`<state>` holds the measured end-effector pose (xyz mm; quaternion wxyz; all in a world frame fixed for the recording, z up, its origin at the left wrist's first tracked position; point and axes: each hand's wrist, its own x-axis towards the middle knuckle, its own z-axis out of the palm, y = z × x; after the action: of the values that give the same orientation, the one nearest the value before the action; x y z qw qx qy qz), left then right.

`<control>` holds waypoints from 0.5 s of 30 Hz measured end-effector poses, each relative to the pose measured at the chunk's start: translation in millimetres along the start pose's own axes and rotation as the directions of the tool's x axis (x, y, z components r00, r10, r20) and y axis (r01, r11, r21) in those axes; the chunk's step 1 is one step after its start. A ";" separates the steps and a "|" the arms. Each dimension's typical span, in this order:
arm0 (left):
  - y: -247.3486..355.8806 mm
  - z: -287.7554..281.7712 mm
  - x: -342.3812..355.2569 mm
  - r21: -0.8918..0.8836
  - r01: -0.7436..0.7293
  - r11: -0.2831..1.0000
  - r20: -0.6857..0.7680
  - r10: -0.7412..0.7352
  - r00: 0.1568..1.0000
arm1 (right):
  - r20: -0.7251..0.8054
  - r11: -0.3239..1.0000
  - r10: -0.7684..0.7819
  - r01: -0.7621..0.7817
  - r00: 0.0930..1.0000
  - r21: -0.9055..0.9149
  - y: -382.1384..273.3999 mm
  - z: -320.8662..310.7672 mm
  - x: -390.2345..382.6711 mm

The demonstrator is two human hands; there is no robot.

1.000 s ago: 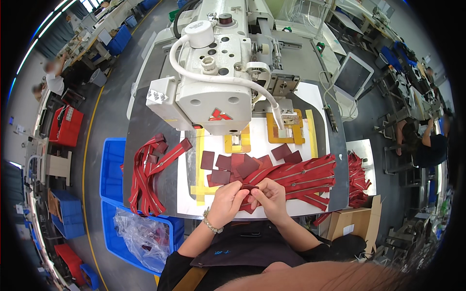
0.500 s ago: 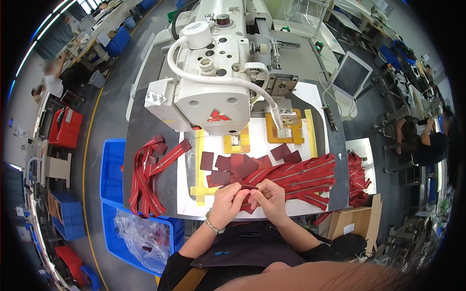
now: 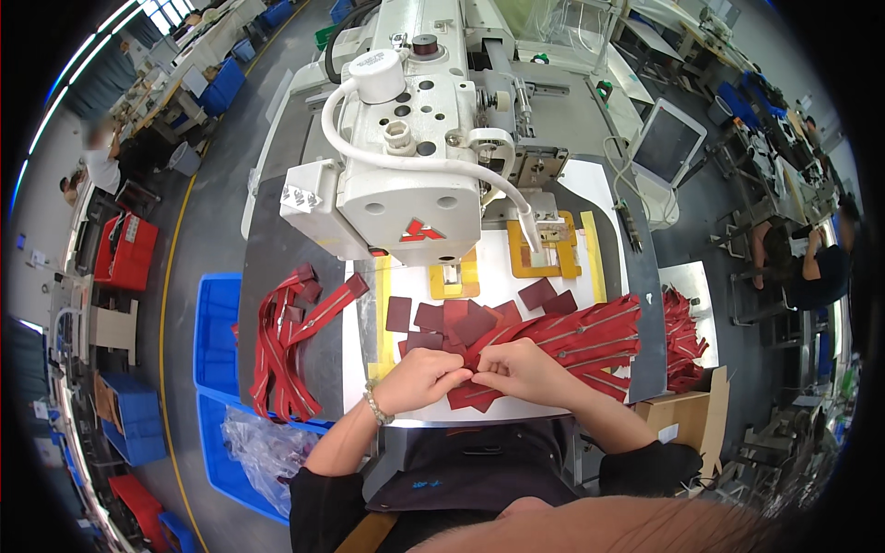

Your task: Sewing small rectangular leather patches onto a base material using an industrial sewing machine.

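My left hand (image 3: 415,380) and my right hand (image 3: 527,372) meet at the fingertips over the front of the worktable. Both are closed in a pinch on a small dark red fabric piece (image 3: 469,361), which the fingers mostly hide. Just beyond them lie several loose square dark red patches (image 3: 473,322), some overlapping. A thick bundle of red zippers (image 3: 581,336) spreads to the right, partly under my right hand and wrist. At the left edge of the table, more red zippers (image 3: 277,346) hang in a bunch, with patches at their upper ends.
A large white sewing machine (image 3: 406,184) stands ahead, with yellow-edged clamp plates (image 3: 544,267) under its head. Blue bins (image 3: 217,323) stand at left, one with clear plastic (image 3: 267,447). A cardboard box (image 3: 687,415) and more red zippers (image 3: 682,341) are at right, below a screen (image 3: 668,143).
Both hands have moved slightly forward and spread at the wrists, with elbows further out. The dark red piece between the fingertips shows less now. My view has shifted a little.
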<state>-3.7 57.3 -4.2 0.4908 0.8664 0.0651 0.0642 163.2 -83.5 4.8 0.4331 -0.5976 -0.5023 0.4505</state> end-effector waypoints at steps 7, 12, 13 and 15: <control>-18.4 -32.2 29.0 0.012 0.207 0.978 -0.079 -0.206 0.975 | 0.197 0.899 0.211 -0.269 0.957 0.346 19.4 -26.1 70.4; -40.8 -39.3 38.8 0.362 0.077 0.929 -0.348 0.058 0.936 | -0.038 0.858 0.283 -0.235 0.958 0.458 45.8 -31.1 103.8; -43.3 -40.4 39.1 0.440 0.033 0.897 -0.345 0.135 0.929 | -0.074 0.857 0.316 -0.251 0.946 0.449 46.1 -30.8 108.2; -52.1 -39.5 40.1 0.513 -0.021 0.858 -0.304 0.204 0.931 | -0.116 0.855 0.348 -0.264 0.930 0.445 46.2 -31.4 114.6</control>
<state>26.2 124.1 -27.0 0.2248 0.9410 0.1136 0.2261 213.7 22.4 -45.0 0.5209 -0.6029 -0.2466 0.5518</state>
